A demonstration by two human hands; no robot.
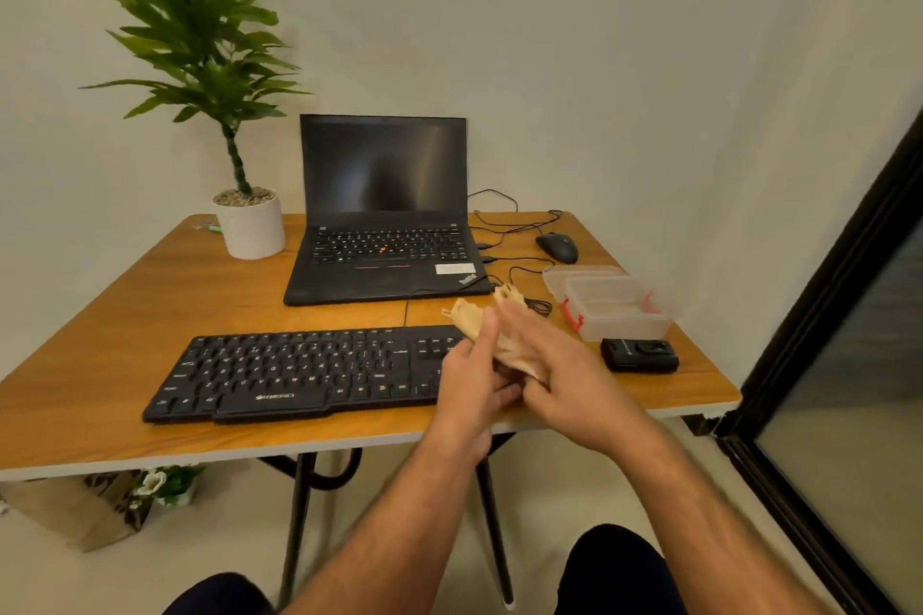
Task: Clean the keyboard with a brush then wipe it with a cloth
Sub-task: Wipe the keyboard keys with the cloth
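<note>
A black keyboard (pixel 299 372) lies along the front of the wooden table (pixel 150 295). Over its right end both hands hold a crumpled beige cloth (pixel 468 316) a little above the keys. My left hand (pixel 472 387) grips the cloth from the left with its thumb pointing up. My right hand (pixel 567 365) lies across the cloth from the right, fingers stretched over it and thumb pinching underneath. The hands hide the keyboard's right end. No brush shows in this view.
Behind the keyboard stands an open black laptop (pixel 384 215), with a potted plant (pixel 249 225) to its left and a mouse (pixel 557 247) with loose cables to its right. Clear plastic boxes (pixel 612 305) and a small black device (pixel 639 355) sit at the right edge.
</note>
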